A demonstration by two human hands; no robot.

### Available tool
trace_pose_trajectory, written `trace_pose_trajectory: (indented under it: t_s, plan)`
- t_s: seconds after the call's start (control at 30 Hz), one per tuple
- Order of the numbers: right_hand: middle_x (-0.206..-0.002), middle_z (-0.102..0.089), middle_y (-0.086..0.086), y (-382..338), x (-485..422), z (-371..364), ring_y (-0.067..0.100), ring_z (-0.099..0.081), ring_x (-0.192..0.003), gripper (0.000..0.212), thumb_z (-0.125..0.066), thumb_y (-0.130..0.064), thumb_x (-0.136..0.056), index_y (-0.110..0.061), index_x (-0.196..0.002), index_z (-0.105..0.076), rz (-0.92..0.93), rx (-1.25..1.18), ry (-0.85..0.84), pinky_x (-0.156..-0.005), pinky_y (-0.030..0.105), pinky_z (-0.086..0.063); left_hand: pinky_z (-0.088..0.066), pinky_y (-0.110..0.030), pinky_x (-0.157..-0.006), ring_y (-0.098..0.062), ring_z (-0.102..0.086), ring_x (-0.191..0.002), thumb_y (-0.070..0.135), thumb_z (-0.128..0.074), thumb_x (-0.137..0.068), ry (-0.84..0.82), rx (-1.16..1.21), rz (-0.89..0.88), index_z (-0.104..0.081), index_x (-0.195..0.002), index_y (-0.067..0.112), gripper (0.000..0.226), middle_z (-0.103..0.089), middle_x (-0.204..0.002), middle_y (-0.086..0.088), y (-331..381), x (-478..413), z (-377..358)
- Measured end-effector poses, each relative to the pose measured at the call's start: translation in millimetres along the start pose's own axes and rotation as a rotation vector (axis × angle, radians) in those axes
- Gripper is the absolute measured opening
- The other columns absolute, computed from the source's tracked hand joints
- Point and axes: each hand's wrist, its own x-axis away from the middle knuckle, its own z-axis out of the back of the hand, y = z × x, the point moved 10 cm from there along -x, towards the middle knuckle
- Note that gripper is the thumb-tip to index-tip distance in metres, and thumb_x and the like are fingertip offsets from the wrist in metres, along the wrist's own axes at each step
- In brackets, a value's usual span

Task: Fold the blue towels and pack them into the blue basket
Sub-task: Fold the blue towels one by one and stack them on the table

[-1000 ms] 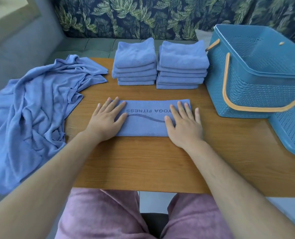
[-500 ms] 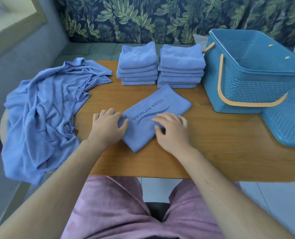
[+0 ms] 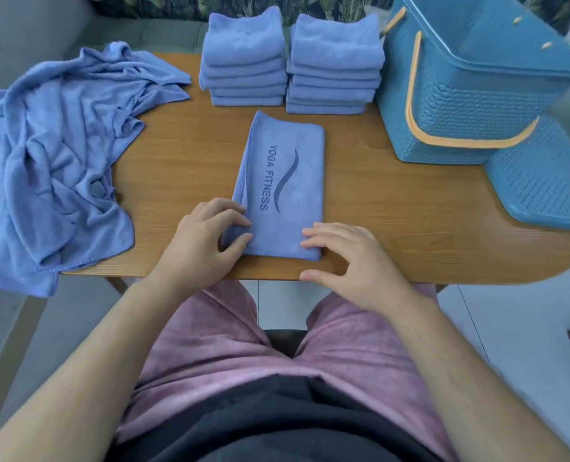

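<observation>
Our left hand (image 3: 207,241) pinches the near left corner of the folded towel (image 3: 287,181), fingers curled over its edge. Our right hand (image 3: 350,258) is relaxed, fingertips touching the near right corner. The towel lies lengthwise on the tabletop (image 3: 183,155). Beyond it stand the left stack (image 3: 243,61) and right stack (image 3: 335,65) of folded towels, with the blue basket (image 3: 470,95) to their right and a heap of unfolded towels (image 3: 50,155) at far left.

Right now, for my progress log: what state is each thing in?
Logo towel, folded into a strip, flat on the table.
Left hand, pinches its near left corner.
Right hand, rests on its near right corner.
Left towel stack, folded, not packed.
Right towel stack, folded, not packed.
Loose towels, crumpled, unfolded, hanging over the table edge.
Blue basket, open, handle down.
Lid, off, lying beside the basket.
</observation>
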Motion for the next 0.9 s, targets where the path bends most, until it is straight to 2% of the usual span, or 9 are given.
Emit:
trace_pose_trajectory:
  t_s: [0.07,0.13,0.27,0.4,0.47,0.6,0.73,0.8,0.9]
  plan:
    - [-0.136,-0.06,-0.019,-2,1,2,0.001,-0.045,-0.136,0.057,-0.073,-0.064,-0.074,-0.031,-0.121,-0.068,0.014,0.026,-0.047,-0.112,0.037,-0.034,-0.038,-0.041,-0.105,-0.021,-0.043,-0.127,0.039,-0.06,-0.088,-0.01,-0.071,-0.078,-0.071,-0.101,0.024,0.022,-0.051,-0.139,0.008,7,1,3]
    - [-0.14,-0.056,-0.02,-1,3,0,0.002,-0.042,-0.139,0.057,-0.08,-0.057,-0.074,-0.033,-0.124,-0.067,0.022,0.03,-0.104,-0.112,0.039,-0.034,-0.037,-0.04,-0.102,-0.021,-0.038,-0.133,0.039,-0.06,-0.087,-0.034,-0.125,-0.124,-0.07,-0.099,0.028,0.019,-0.047,-0.144,0.011,12,2,7]
    - [-0.133,-0.061,-0.018,-1,3,-2,0.011,-0.051,-0.131,0.05,-0.081,-0.052,-0.072,-0.033,-0.117,-0.069,0.056,0.003,-0.097,-0.104,0.048,-0.042,-0.047,-0.046,-0.092,-0.014,-0.056,-0.116,0.03,-0.064,-0.087,-0.156,-0.019,-0.193,-0.07,-0.1,0.024,0.015,-0.062,-0.119,0.015,15,5,2]
    - [-0.122,-0.068,-0.015,-5,3,2,0.013,-0.058,-0.118,0.04,-0.084,-0.044,-0.071,-0.028,-0.107,-0.075,0.087,-0.051,-0.062,-0.097,0.047,-0.047,-0.043,-0.044,-0.101,-0.009,-0.05,-0.123,0.06,-0.073,-0.068,-0.335,0.023,-0.138,-0.065,-0.112,0.032,0.053,-0.056,-0.126,0.021,5,14,-6]
    - [-0.119,-0.07,-0.014,-3,3,3,0.013,-0.06,-0.114,0.035,-0.084,-0.042,-0.072,-0.026,-0.102,-0.077,0.084,-0.07,-0.057,-0.095,0.046,-0.048,-0.041,-0.043,-0.101,-0.008,-0.046,-0.122,0.055,-0.074,-0.062,-0.381,0.008,-0.128,-0.062,-0.115,0.034,0.058,-0.051,-0.126,0.024,5,18,-9]
    - [-0.113,-0.072,-0.016,-4,4,9,0.01,-0.062,-0.112,0.022,-0.076,-0.041,-0.084,-0.025,-0.099,-0.078,0.079,-0.087,-0.065,-0.093,0.044,-0.049,-0.045,-0.043,-0.091,-0.012,-0.047,-0.106,0.024,-0.078,-0.064,-0.345,-0.063,-0.196,-0.058,-0.111,0.038,0.053,-0.053,-0.118,0.022,17,20,-10]
    - [-0.103,-0.073,-0.013,-3,5,20,0.008,-0.065,-0.103,0.021,-0.071,-0.039,-0.091,-0.024,-0.103,-0.077,0.001,-0.139,-0.056,-0.091,0.036,-0.051,-0.048,-0.039,-0.084,-0.015,-0.055,-0.096,0.034,-0.064,-0.076,-0.339,-0.019,-0.244,-0.069,-0.101,0.031,0.025,-0.061,-0.104,0.017,28,18,-5]
    - [-0.094,-0.072,-0.015,0,5,23,0.009,-0.065,-0.092,0.012,-0.069,-0.036,-0.093,-0.027,-0.099,-0.075,-0.064,-0.188,-0.07,-0.083,0.033,-0.051,-0.048,-0.035,-0.083,-0.009,-0.058,-0.093,0.032,-0.067,-0.082,-0.336,0.062,-0.221,-0.071,-0.095,0.027,0.015,-0.064,-0.096,0.018,29,17,0]
    - [-0.085,-0.071,-0.016,-1,7,24,0.009,-0.066,-0.081,0.003,-0.07,-0.028,-0.094,-0.027,-0.095,-0.072,-0.127,-0.265,-0.108,-0.072,0.022,-0.047,-0.046,-0.028,-0.078,-0.007,-0.059,-0.085,0.031,-0.069,-0.084,-0.32,0.175,-0.141,-0.069,-0.091,0.025,0.01,-0.064,-0.085,0.015,27,16,7]
